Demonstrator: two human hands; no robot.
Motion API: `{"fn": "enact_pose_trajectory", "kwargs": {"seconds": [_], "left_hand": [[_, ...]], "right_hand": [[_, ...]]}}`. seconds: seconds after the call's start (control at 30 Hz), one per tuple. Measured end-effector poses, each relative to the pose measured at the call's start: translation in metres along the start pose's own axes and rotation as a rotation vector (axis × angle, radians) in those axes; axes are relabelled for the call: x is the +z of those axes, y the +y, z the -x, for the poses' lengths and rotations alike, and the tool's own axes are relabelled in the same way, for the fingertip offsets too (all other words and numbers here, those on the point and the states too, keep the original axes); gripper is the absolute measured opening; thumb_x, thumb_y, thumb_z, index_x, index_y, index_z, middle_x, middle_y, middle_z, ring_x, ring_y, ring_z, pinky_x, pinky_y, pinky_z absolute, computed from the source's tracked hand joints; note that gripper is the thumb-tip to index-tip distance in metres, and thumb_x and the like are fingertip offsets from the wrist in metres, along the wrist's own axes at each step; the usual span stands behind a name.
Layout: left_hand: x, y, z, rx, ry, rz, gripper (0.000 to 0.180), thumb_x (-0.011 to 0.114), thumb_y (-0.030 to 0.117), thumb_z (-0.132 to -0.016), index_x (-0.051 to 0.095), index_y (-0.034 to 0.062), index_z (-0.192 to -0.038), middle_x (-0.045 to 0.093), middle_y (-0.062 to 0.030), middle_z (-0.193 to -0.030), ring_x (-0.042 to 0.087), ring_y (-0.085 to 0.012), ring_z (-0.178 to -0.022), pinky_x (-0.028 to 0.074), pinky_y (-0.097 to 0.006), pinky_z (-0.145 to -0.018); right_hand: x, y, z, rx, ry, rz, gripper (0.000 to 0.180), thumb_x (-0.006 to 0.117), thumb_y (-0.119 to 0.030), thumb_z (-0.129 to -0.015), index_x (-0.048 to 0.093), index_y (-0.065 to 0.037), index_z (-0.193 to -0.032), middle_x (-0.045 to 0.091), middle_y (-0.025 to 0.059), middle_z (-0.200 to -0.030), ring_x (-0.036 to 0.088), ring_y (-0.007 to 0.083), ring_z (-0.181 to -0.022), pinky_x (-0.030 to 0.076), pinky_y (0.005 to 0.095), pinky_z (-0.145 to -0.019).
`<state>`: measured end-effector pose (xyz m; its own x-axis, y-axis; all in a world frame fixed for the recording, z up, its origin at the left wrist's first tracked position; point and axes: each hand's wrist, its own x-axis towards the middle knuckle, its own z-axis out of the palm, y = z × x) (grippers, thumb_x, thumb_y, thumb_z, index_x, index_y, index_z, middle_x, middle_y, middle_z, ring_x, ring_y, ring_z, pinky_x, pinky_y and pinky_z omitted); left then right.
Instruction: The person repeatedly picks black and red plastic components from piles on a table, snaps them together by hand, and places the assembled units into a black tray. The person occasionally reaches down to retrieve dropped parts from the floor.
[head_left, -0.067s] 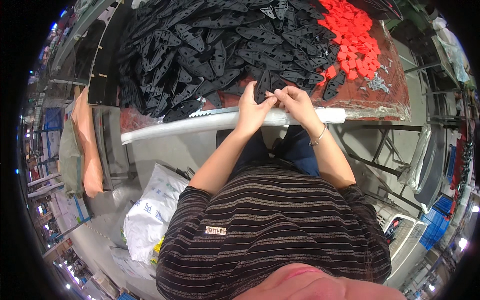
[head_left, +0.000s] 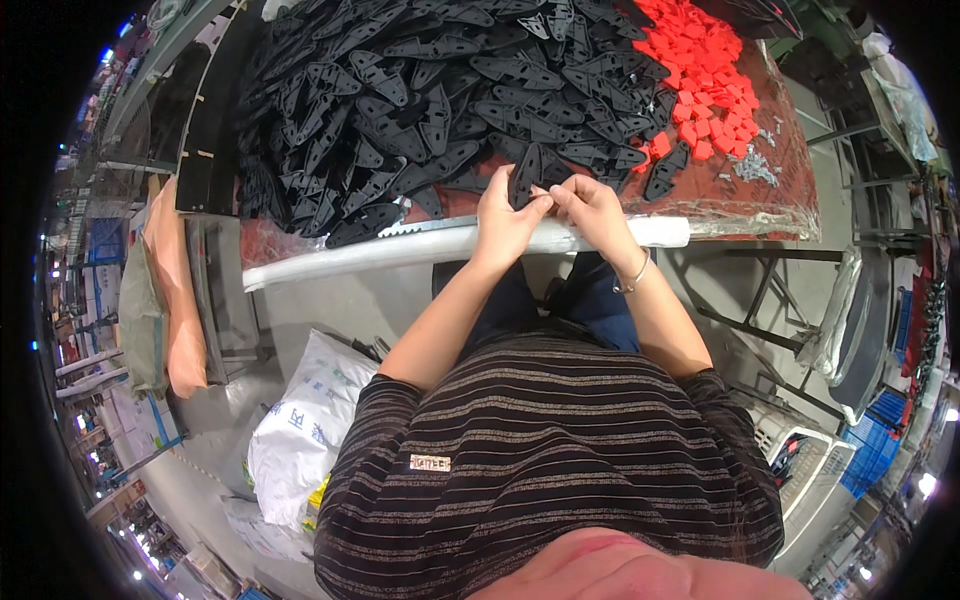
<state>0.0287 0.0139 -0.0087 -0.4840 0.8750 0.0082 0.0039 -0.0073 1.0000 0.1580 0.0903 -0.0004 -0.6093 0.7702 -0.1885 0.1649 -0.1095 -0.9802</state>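
Observation:
Above the table's near edge, my left hand (head_left: 505,222) is closed round a black plastic part (head_left: 525,172), a flat pointed piece like those in the heap. My right hand (head_left: 590,210) meets it from the right, thumb and forefinger pinched at the part's lower end. Whatever lies in that pinch is too small to make out. Behind both hands spreads a large pile of black plastic parts (head_left: 400,110). To its right lie many small red plastic pieces (head_left: 705,105), with a scatter of tiny grey bits (head_left: 755,168) in front of them.
A long white wrapped roll (head_left: 380,252) runs along the near edge of the red-brown table (head_left: 785,205). On the floor at left stands a white sack (head_left: 300,430). A pale plastic crate (head_left: 815,490) and a blue crate (head_left: 878,435) are at lower right.

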Motion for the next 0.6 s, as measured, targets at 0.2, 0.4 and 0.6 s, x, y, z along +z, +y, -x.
{"fn": "enact_pose_trajectory", "kwargs": {"seconds": [0.2,0.4,0.6], "left_hand": [[0.007,0.003,-0.009,-0.026,-0.001,0.012,0.027,0.067,0.000,-0.074,0.052,0.0008,-0.096,0.061,-0.0023,-0.078,0.058,-0.0091,-0.072,0.048,-0.025,-0.067],[0.007,-0.011,-0.014,-0.009,-0.018,-0.027,0.024,0.066,0.000,-0.077,0.051,0.0013,-0.095,0.060,-0.0012,-0.080,0.057,-0.0076,-0.072,0.048,-0.023,-0.066],[0.005,-0.006,-0.012,0.001,0.013,-0.105,0.023,0.067,0.001,-0.076,0.052,0.0023,-0.094,0.060,-0.0013,-0.079,0.056,-0.0078,-0.072,0.047,-0.023,-0.066]], "right_hand": [[-0.004,0.006,0.004,0.046,0.053,-0.179,0.015,0.063,-0.015,-0.086,0.061,-0.002,-0.081,0.061,0.0007,-0.068,0.051,0.0035,-0.053,0.040,0.0174,-0.047],[0.000,0.010,0.005,0.050,0.101,-0.201,0.009,0.062,-0.009,-0.085,0.060,0.000,-0.085,0.061,0.0021,-0.070,0.053,0.0050,-0.054,0.044,0.0187,-0.047],[0.002,0.010,0.008,0.016,0.154,-0.125,0.007,0.061,-0.005,-0.086,0.060,0.001,-0.090,0.062,0.0024,-0.073,0.055,0.0059,-0.057,0.048,0.0197,-0.050]]}}
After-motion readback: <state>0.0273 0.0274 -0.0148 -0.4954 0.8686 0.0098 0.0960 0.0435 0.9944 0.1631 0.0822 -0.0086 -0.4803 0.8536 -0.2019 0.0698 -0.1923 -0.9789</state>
